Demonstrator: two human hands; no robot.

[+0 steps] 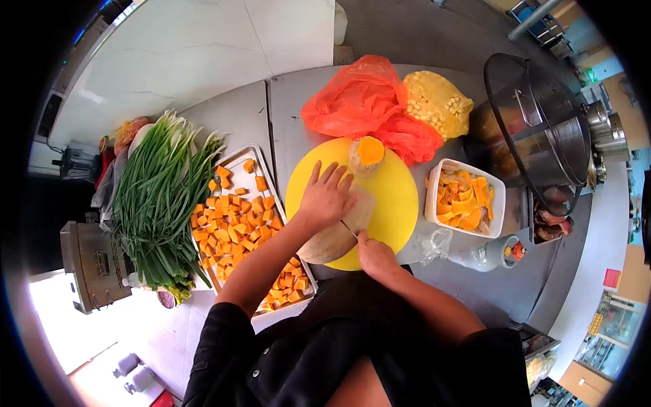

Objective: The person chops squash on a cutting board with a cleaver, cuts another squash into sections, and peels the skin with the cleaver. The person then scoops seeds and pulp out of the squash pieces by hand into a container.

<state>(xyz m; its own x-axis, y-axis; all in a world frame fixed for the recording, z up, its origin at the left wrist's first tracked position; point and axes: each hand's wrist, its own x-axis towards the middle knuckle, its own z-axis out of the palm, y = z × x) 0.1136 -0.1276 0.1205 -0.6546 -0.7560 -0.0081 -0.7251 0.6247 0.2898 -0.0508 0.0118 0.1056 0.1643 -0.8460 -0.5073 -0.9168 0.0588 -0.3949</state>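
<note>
A long, pale tan butternut squash (328, 245) lies across the round yellow cutting board (400, 214). My left hand (327, 197) rests on top of it, palm down, fingers stretched out and spread. In my right hand (377, 256), the fingers are wrapped round the handle of a knife (350, 229). Its blade lies across the squash, below my left hand; how deep it sits I cannot tell. A cut squash piece (370, 152) stands on the board's far part, orange face up. To the left, a metal tray (256, 154) holds many orange squash cubes (237, 227).
Red plastic bags (356, 98) and a yellow bag of pale pieces (437, 102) lie behind the board. A white container (499, 197) of squash peelings stands right, near a bottle (485, 254) and a large dark pot (529, 129). Green onions (156, 197) lie far left.
</note>
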